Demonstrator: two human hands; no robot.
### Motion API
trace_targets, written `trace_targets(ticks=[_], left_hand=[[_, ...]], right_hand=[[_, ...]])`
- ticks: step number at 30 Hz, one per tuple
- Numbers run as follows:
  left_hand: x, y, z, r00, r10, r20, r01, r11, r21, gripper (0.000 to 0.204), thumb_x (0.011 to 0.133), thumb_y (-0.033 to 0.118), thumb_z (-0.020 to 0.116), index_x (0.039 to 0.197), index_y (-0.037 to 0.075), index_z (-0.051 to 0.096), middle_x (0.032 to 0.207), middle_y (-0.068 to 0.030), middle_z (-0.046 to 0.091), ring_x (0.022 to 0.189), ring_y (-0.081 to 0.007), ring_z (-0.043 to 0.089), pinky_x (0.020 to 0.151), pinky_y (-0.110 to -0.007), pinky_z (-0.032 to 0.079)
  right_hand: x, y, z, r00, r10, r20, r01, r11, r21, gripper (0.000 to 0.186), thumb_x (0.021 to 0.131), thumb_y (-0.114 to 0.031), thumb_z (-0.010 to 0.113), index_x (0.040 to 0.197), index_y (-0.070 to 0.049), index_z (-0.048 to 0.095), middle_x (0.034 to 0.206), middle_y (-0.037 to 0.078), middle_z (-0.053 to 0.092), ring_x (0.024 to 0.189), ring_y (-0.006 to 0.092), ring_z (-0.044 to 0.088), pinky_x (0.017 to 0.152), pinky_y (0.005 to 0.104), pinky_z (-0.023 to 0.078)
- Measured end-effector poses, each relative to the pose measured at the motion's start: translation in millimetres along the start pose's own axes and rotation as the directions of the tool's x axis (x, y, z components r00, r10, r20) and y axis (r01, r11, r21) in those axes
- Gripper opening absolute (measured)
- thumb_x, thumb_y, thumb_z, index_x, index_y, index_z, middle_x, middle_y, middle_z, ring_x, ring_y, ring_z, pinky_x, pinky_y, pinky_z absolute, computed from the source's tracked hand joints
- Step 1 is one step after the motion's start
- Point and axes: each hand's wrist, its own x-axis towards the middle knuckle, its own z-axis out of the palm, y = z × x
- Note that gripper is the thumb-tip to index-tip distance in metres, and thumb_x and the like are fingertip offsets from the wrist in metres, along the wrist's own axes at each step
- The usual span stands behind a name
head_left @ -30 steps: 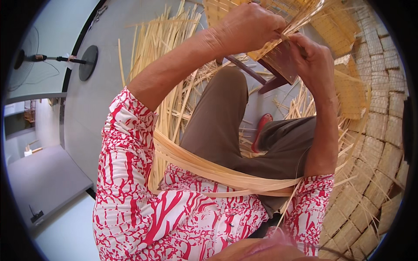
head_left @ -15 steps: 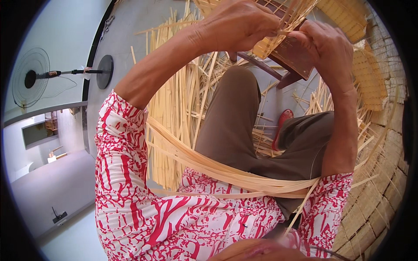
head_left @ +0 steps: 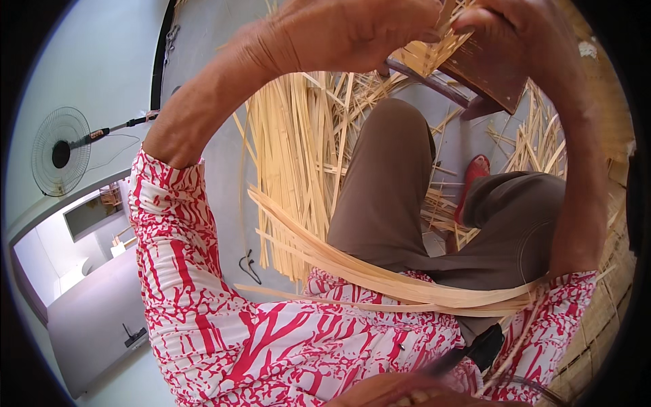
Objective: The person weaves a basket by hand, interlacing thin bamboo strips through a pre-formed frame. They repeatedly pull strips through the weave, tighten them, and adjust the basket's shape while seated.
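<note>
At the top edge a partly woven piece of bamboo strips (head_left: 434, 53) stands over a dark brown wooden stool (head_left: 491, 71). From the left, my left hand (head_left: 369, 30) reaches to its upper part, the fingers closed on the bamboo strips. My right hand (head_left: 519, 24) is closed at the opposite side, thumb against the strips. Both hands are cut off by the top edge and a little blurred, so the exact grip is partly hidden. Across my lap lies a bundle of long pale bamboo strips (head_left: 407, 285).
Loose bamboo strips (head_left: 298, 169) cover the floor left of my knee, with another heap (head_left: 539, 142) at the right. A standing fan (head_left: 62, 152) is at the far left. A small dark cord (head_left: 249, 266) lies on the floor. Woven matting (head_left: 593, 298) extends along the right.
Both hands and the woven piece now sit higher in the picture, partly beyond its top edge. The view has shifted, moving my legs and the lap bundle rightward.
</note>
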Motion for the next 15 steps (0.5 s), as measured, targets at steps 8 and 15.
trace_targets(ticks=[8,15], left_hand=[[-13,-5,1,1.000,0.006,-0.028,-0.009,0.994,-0.110,0.020,0.079,0.001,0.071,0.098,0.004,0.067,0.087,-0.0091,0.068,0.070,-0.0265,0.068,0.060,-0.035,0.056],[-5,-5,-13,0.988,-0.137,0.077,0.135,0.990,0.028,0.024,0.086,0.015,0.078,0.103,0.007,0.064,0.088,-0.0093,0.070,0.073,-0.0246,0.072,0.063,-0.033,0.057]], right_hand=[[18,5,-7,0.981,-0.183,0.066,0.170,0.972,0.163,0.048,0.078,-0.042,0.080,0.064,-0.004,0.054,0.058,0.014,0.053,0.055,0.0338,0.057,0.050,0.0409,0.040],[19,3,-17,0.988,-0.102,0.112,0.093,0.992,0.087,0.052,0.081,-0.047,0.076,0.062,-0.005,0.052,0.058,0.013,0.052,0.054,0.0344,0.056,0.050,0.0417,0.041]])
